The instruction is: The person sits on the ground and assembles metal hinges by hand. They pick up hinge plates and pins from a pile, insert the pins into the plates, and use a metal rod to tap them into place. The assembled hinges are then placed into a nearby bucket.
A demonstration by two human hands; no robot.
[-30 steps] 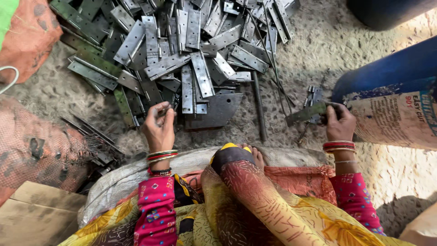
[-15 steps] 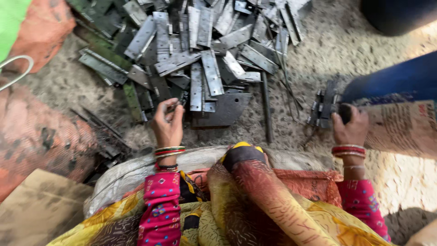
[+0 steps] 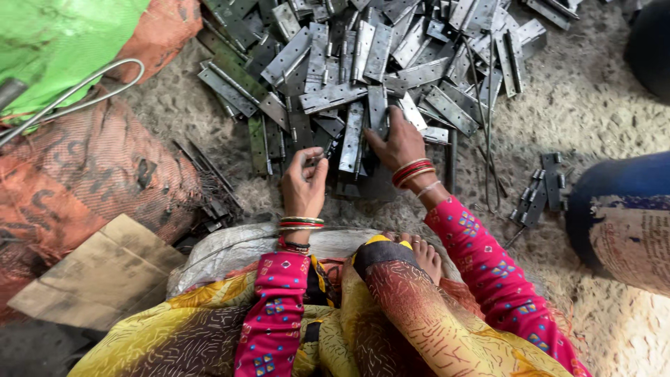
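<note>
The left hand point(image 3: 304, 183) sits just left of the frame's centre, fingers curled together around a small dark metal piece point(image 3: 315, 160) pinched at the fingertips; what kind of piece it is cannot be told. The right hand point(image 3: 396, 142) lies just right of centre, palm down, fingers spread flat on the near edge of the hinge pile point(image 3: 377, 63). Whether it grips one hinge or only presses on several is not clear.

The pile fills the upper middle of the frame, grey metal strips lying crosswise over one another. Its nearest hinges lie directly under and between the two hands; one long hinge point(image 3: 351, 136) stands lengthwise in the gap between them, close to both.

At right of the frame, well apart from the right hand, a separate small stack of hinges point(image 3: 539, 195) lies on the sandy ground point(image 3: 593, 112), just beside a blue drum point(image 3: 621, 209). Thin rods point(image 3: 488, 132) lie between the pile and that stack. At left are an orange sack point(image 3: 84, 174), a green cloth point(image 3: 70, 42) in the upper left corner, and a cardboard sheet point(image 3: 98, 272) at lower left.
</note>
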